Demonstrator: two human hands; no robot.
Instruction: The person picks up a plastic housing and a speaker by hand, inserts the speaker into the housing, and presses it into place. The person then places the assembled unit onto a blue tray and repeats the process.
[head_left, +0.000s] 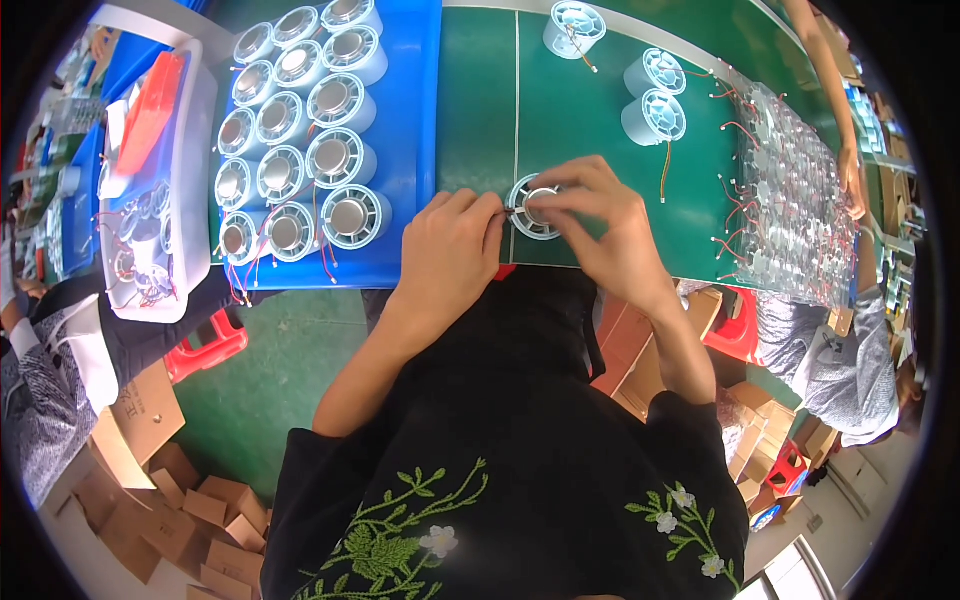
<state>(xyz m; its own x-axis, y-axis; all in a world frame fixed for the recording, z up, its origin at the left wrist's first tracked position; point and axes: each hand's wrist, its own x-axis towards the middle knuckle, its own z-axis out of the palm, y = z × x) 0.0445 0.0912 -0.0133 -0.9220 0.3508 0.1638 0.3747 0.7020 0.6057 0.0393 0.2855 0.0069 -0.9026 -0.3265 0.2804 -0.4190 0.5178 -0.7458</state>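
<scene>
In front of me on the green table stands a round white plastic housing (533, 232) with a spoked rim. My left hand (447, 250) is at its left edge, thumb and forefinger pinched on something small, perhaps a wire end. Over the top of the housing reaches my right hand (612, 222), its thumb and fingers closing around a small part that they mostly hide. The fingertips of both hands nearly meet over the rim.
To the left, a blue tray (408, 120) bears rows of white housings with silver discs and thin wires. A white bin (190, 180) stands beyond it. Three white housings (664, 116) are farther back. At right lie wired parts in clear plastic (795, 190), near another person's arm (835, 90).
</scene>
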